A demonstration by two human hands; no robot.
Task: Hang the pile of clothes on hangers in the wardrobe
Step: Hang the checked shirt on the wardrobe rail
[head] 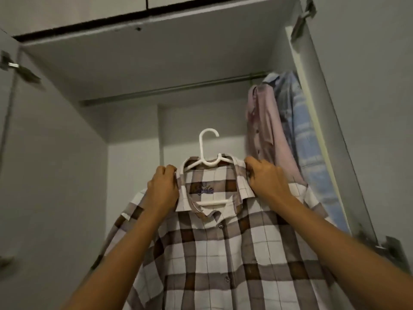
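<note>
A brown and white checked shirt (223,253) hangs on a white plastic hanger (206,153), held up in front of the open wardrobe. My left hand (162,189) grips the left side of the collar and shoulder. My right hand (266,177) grips the right side of the collar. The hanger's hook points up and is free, well below the metal rail (167,89). The shirt's lower part runs out of the frame.
A pink shirt (263,130) and a blue checked shirt (299,135) hang at the rail's right end. The wardrobe's doors stand open, left door (33,153) and right door (368,108), with hinges showing. The rail's left and middle stretch is bare.
</note>
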